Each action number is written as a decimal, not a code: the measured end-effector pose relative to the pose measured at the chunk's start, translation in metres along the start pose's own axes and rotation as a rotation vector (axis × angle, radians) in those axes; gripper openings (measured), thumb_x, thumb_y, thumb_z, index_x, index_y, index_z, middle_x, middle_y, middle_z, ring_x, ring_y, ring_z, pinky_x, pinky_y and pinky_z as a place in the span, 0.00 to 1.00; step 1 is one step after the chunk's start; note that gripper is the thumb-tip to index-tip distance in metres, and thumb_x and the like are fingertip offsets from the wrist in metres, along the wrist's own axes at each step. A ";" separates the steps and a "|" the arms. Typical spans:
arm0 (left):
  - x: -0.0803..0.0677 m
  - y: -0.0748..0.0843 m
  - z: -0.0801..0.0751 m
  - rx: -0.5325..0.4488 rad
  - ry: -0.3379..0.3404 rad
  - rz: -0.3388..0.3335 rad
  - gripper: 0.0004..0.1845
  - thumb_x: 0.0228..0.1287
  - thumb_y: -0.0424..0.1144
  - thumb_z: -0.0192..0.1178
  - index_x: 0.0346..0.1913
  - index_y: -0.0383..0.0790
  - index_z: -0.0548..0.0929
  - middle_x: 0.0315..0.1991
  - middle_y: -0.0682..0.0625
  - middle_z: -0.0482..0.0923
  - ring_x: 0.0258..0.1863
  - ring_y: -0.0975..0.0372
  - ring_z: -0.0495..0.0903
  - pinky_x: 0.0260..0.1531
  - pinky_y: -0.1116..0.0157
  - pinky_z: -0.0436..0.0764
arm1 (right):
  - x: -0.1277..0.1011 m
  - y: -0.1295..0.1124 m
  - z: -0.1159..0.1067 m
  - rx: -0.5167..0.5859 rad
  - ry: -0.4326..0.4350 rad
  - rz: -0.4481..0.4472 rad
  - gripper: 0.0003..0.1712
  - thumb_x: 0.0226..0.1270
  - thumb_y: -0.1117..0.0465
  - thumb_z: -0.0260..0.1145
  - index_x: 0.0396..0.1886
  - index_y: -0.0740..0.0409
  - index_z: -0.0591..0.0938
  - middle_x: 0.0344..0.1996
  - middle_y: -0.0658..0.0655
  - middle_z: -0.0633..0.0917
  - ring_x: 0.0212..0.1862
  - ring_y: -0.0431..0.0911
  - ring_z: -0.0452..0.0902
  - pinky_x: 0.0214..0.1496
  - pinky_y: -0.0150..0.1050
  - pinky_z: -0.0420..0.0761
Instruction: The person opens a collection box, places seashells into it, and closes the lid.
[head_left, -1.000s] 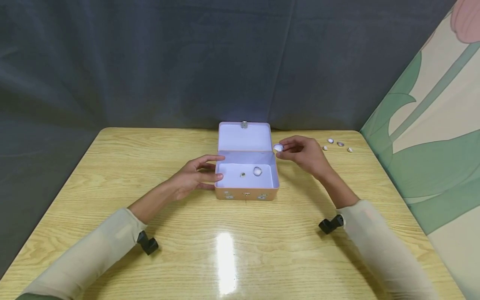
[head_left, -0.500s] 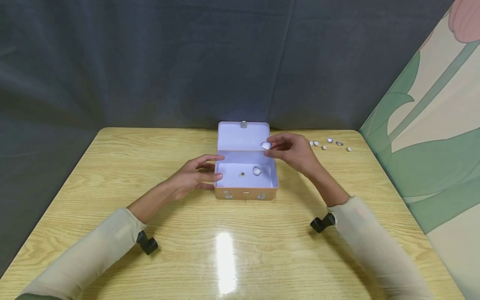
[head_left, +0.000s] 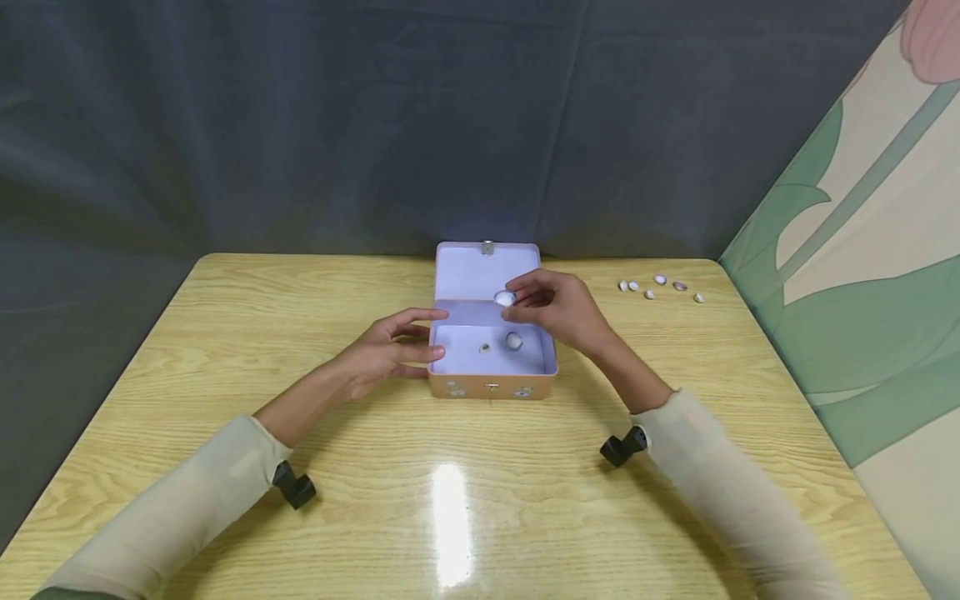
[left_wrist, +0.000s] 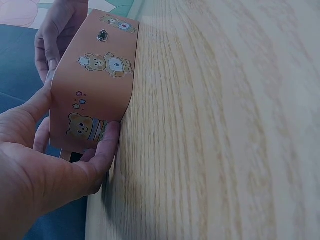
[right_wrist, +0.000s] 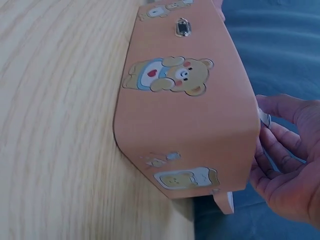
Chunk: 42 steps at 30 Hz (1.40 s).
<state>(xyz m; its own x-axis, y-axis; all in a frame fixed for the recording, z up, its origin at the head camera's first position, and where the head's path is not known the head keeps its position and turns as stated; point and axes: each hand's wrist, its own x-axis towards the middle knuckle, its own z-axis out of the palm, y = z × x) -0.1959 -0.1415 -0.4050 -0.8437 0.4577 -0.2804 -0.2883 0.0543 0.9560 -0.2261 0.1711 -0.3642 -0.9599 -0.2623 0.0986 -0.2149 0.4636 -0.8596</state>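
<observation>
An orange tin box (head_left: 495, 387) with bear pictures stands on the table, its lid (head_left: 468, 271) raised. My left hand (head_left: 386, 354) holds the box's left end, with two fingertips over the rim and other fingers low against the outside, as the left wrist view shows. My right hand (head_left: 558, 308) pinches a white seashell (head_left: 505, 297) between thumb and fingers, above the back part of the box. In the right wrist view the shell's edge (right_wrist: 265, 118) peeks out behind the box wall. Inside lie a white shell (head_left: 513, 341) and a smaller dark-centred piece (head_left: 484, 348).
Several small shells (head_left: 660, 280) lie loose on the wooden table (head_left: 360, 500), at the back right. A dark curtain (head_left: 337, 125) hangs behind the table. A wall panel with a flower print (head_left: 862, 275) borders the right side.
My right hand has moved left with the seashell, from beside the box's right edge to over its inside. The left hand has stayed at the box's left end.
</observation>
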 end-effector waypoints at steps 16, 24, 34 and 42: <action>-0.001 0.000 0.000 0.008 -0.009 0.004 0.37 0.79 0.30 0.69 0.86 0.48 0.72 0.79 0.33 0.66 0.61 0.53 0.84 0.62 0.54 0.94 | -0.004 0.000 -0.002 -0.030 -0.026 0.016 0.23 0.70 0.62 0.83 0.61 0.65 0.90 0.51 0.64 0.94 0.48 0.49 0.90 0.49 0.26 0.87; -0.001 0.000 0.000 0.008 -0.012 0.007 0.37 0.79 0.29 0.69 0.86 0.47 0.71 0.79 0.32 0.65 0.60 0.54 0.84 0.62 0.54 0.94 | -0.006 0.002 -0.013 -0.045 -0.011 0.040 0.24 0.71 0.61 0.83 0.62 0.65 0.90 0.51 0.63 0.94 0.48 0.47 0.89 0.49 0.25 0.87; -0.001 -0.001 0.000 0.010 -0.015 0.009 0.37 0.79 0.30 0.70 0.86 0.47 0.72 0.79 0.32 0.65 0.61 0.53 0.84 0.62 0.54 0.94 | -0.010 0.005 -0.032 -0.038 0.016 0.051 0.24 0.71 0.58 0.84 0.62 0.64 0.90 0.52 0.64 0.93 0.48 0.43 0.89 0.50 0.25 0.88; -0.001 -0.001 0.000 0.016 -0.009 0.015 0.37 0.79 0.30 0.70 0.86 0.46 0.71 0.78 0.32 0.66 0.61 0.53 0.84 0.62 0.53 0.94 | -0.012 0.015 -0.053 -0.050 0.058 0.045 0.22 0.74 0.57 0.82 0.61 0.63 0.90 0.53 0.65 0.93 0.46 0.38 0.88 0.49 0.24 0.88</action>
<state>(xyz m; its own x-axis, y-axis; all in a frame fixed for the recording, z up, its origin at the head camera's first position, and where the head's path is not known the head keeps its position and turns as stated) -0.1944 -0.1421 -0.4060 -0.8438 0.4665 -0.2653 -0.2685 0.0613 0.9613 -0.2270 0.2263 -0.3517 -0.9773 -0.1913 0.0909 -0.1789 0.5158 -0.8378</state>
